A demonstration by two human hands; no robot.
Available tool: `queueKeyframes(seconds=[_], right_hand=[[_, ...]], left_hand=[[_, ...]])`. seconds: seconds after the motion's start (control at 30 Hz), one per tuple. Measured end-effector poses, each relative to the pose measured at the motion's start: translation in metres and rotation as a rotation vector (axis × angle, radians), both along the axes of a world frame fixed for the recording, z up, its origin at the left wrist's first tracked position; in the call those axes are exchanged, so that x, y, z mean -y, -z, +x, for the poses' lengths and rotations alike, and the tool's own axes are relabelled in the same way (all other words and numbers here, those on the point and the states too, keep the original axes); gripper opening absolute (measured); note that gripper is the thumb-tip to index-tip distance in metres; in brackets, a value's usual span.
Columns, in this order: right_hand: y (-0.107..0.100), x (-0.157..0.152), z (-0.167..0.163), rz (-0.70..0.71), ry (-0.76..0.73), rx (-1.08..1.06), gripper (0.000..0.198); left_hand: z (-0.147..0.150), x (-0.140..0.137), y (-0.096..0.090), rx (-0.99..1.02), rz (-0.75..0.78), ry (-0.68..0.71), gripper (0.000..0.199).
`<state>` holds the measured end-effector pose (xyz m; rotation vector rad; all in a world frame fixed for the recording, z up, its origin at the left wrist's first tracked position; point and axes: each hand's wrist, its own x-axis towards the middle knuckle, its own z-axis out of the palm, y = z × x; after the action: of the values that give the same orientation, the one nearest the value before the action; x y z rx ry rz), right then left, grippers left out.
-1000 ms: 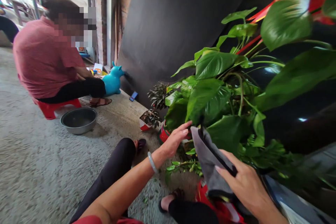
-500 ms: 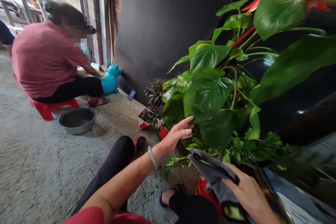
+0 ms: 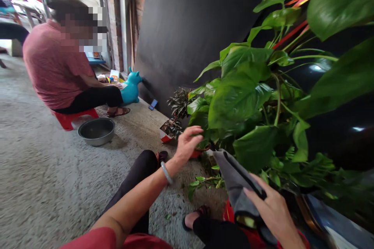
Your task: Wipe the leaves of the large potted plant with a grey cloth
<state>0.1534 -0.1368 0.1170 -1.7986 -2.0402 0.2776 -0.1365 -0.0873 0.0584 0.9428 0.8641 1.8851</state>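
My left hand (image 3: 187, 146), with a pale bangle on its wrist, is stretched toward a large-leaved green plant (image 3: 239, 101). Its fingers are curved and apart, with the tips close to the lower leaves; whether they touch a leaf I cannot tell. In my right hand (image 3: 271, 204) is a grey cloth (image 3: 233, 181) with a dark edge, gripped between thumb and fingers. The cloth's narrow end points up at the plant's lower leaves, where a dark tip shows; what that tip is I cannot make out.
A person (image 3: 58, 66) in a pink shirt sits on a red stool (image 3: 68, 118) at left, beside a grey basin (image 3: 96, 132) and a turquoise animal toy (image 3: 131, 87). A small potted plant (image 3: 168, 134) stands by the dark panel (image 3: 187, 27). Leafy stems (image 3: 204, 183) hang near my feet.
My left hand has drawn slightly left and its fingers have curled away from the big leaf. The right hand still grips the cloth. The view has shifted, moving the scene rightward.
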Motion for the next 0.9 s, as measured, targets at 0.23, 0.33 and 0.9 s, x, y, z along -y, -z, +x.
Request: queueKeyframes(seconds=[0.23,0.33,0.9], right_hand=[[0.009,0.019,-0.028,-0.053,-0.034,-0.183,0.062],[-0.003,-0.004,-0.053,0.003,0.010,-0.210,0.063],[-0.008,-0.044,-0.098,0.181,0.321,-0.147,0.072]], left_hand=[[-0.036,-0.064,0.075,0.255,-0.340,-0.010,0.056],[-0.021,-0.069,0.098,0.260,-0.265,0.327,0.051],[-0.002,-0.089,0.145,0.381,-0.281,0.491,0.058]])
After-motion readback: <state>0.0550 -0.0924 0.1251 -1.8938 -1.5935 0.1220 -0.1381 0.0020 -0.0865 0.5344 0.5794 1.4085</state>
